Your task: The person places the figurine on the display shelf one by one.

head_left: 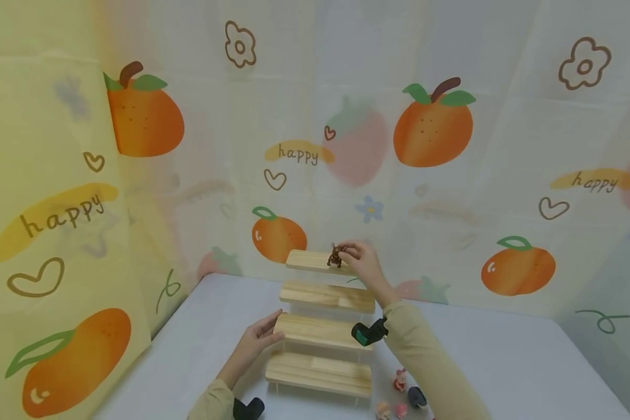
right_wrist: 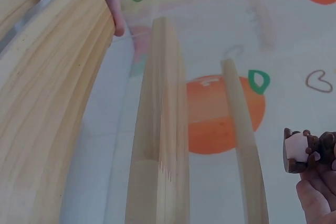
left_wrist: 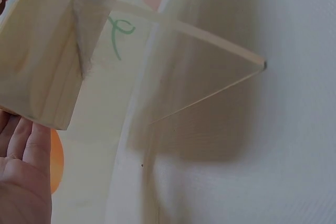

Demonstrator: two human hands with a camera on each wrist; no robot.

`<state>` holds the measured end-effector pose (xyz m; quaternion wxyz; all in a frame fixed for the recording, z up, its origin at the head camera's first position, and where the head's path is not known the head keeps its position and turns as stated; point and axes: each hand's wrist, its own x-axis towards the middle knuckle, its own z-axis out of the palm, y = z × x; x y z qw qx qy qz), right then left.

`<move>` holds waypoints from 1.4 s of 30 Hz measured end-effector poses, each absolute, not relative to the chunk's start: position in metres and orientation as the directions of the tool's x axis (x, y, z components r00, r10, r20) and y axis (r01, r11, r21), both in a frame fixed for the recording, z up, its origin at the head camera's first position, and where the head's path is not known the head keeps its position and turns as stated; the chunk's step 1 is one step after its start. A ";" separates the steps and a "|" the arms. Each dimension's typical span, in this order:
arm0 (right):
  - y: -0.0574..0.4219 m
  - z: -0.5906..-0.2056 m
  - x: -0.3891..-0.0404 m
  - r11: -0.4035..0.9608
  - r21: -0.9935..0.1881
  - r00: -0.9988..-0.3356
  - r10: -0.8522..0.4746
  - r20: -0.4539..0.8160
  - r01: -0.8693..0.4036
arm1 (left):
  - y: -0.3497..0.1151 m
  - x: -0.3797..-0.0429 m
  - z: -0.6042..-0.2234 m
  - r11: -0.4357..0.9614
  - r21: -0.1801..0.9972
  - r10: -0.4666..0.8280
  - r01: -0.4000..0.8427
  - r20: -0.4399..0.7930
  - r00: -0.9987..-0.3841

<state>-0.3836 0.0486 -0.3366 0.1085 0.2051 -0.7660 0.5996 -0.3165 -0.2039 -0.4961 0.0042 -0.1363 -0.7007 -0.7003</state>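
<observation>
A stepped wooden display rack with several light wood boards stands on the white table. My right hand pinches a small dark brown figurine over the top board. In the right wrist view the brown figurine, with a pale pink part, shows a gap between its base and the top board. My left hand grips the left end of the second board from the bottom, thumb and fingers on different sides of it. Its fingers lie beside the board's end in the left wrist view.
Several small figurines lie right of the rack's foot, among them a red-and-pink one and a dark blue-grey one. The right forearm partly covers that area. A printed cloth backdrop rises close behind the rack. Thin clear legs support the boards.
</observation>
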 end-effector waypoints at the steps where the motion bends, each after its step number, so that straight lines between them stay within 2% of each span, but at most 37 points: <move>1: 0.047 -0.336 -0.384 0.199 -0.875 -0.894 -0.184 0.409 -0.442 | -0.204 -0.317 -0.497 -0.021 0.980 0.182 0.198 0.198 -0.963; 15: 0.034 -0.331 -0.395 0.255 -0.886 -0.919 -0.180 0.350 -0.387 | -0.194 -0.320 -0.503 -0.042 0.977 0.121 0.210 0.214 -0.969; 27: 0.013 -0.343 -0.395 0.189 -0.894 -0.906 -0.209 0.367 -0.406 | -0.189 -0.311 -0.513 -0.113 0.969 0.085 0.219 0.229 -0.970; 35: -0.002 -0.339 -0.396 0.211 -0.886 -0.906 -0.191 0.378 -0.414 | -0.194 -0.311 -0.512 -0.113 0.960 0.072 0.255 0.264 -0.962; 42: -0.009 -0.343 -0.400 0.157 -0.908 -0.912 -0.206 0.354 -0.388 | -0.192 -0.308 -0.514 -0.158 0.951 0.122 0.265 0.285 -0.951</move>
